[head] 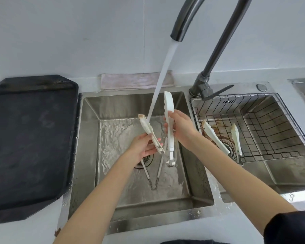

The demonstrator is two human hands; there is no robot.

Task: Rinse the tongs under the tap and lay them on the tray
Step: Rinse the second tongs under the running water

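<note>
Two white tongs are up over the left sink basin (197, 182), one in each hand. The left hand (143, 147) has its fingers closed round the handle end of one pair (149, 132), whose stained tip slants up and away from the palm, right at the edge of the running water (163, 73). The right hand (180, 128) is wrapped round the middle of the other pair (169, 124), held nearly upright, its scalloped head above the knuckles and its metal hinge end hanging below the wrist. The stream drops between the two hands from the dark curved tap (187, 20) overhead and spreads across the basin floor.

Beneath the hands, a third, wire-handled pair (154, 178) lies flat on the wet basin bottom by the drain (144, 160). Beyond the right forearm, more white tongs (217, 138) lean inside a black wire basket (275, 124) set in the right-hand basin. Out past the left hand, a dark tray (30, 138) sits on the counter (25, 233), well apart from both tongs. Behind the sink, further off than either hand, a pinkish cloth (130, 81) lies folded against the wall.
</note>
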